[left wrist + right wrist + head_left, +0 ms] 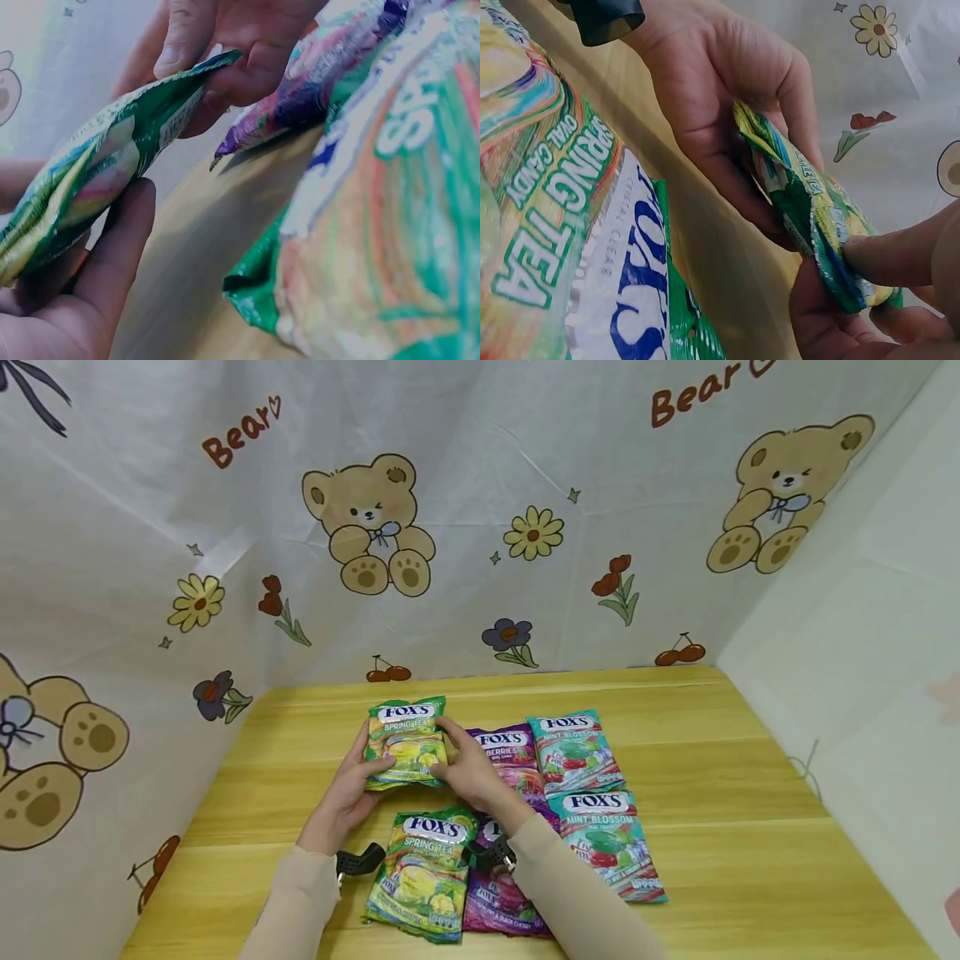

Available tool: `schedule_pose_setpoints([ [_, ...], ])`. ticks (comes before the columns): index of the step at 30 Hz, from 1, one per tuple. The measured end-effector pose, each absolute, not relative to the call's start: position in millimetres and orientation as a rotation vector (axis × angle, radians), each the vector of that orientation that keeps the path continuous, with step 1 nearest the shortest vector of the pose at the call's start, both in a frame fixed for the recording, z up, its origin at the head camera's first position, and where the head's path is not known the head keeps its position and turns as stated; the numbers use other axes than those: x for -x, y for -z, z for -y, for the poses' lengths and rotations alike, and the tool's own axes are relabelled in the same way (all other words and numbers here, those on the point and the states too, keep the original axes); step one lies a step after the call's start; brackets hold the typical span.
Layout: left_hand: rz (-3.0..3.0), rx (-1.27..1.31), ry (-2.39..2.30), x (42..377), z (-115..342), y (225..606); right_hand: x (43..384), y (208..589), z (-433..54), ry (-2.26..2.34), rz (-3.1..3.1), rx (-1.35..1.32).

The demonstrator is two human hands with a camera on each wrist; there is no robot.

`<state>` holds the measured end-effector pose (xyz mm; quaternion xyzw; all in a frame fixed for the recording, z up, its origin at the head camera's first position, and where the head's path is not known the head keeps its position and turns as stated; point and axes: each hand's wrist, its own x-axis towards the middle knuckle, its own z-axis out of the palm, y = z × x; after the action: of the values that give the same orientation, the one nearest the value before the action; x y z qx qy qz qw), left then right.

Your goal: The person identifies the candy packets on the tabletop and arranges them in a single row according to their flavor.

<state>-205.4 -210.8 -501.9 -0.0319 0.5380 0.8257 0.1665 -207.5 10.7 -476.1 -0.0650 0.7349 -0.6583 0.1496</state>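
Both hands hold a green and yellow Fox's Spring Tea candy bag (407, 745) above the far part of the table. The left hand (351, 787) grips its left side, thumb on the front and fingers beneath. On the opposite side the right hand (472, 768) pinches the lower right edge, also seen in the right wrist view. Edge-on in the left wrist view, the held bag (112, 157) is tilted and off the table. A second Spring Tea bag (422, 877) lies flat nearer the person, below the hands.
Two purple Berries bags (498, 902) lie in a column right of the Spring Tea bag, partly hidden by the right arm. Further right are two teal Mint Blossom bags (603, 843). The wooden table (750, 827) meets a bear-patterned cloth (465, 527) behind.
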Motion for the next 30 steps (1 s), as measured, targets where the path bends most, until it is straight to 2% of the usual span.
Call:
schedule_pose_setpoints([
  [8,-1.444,0.212,-2.483,207.9,218.9,496.9,210.0,475.7,0.4,2.019,-2.027,0.008],
  [18,-1.363,0.165,-2.556,215.3,242.2,487.7,210.5,476.7,27.6,2.219,-1.744,-0.052],
  [30,-1.241,0.126,-2.594,236.4,270.4,495.7,215.4,478.8,54.7,2.258,-1.636,-0.185],
])
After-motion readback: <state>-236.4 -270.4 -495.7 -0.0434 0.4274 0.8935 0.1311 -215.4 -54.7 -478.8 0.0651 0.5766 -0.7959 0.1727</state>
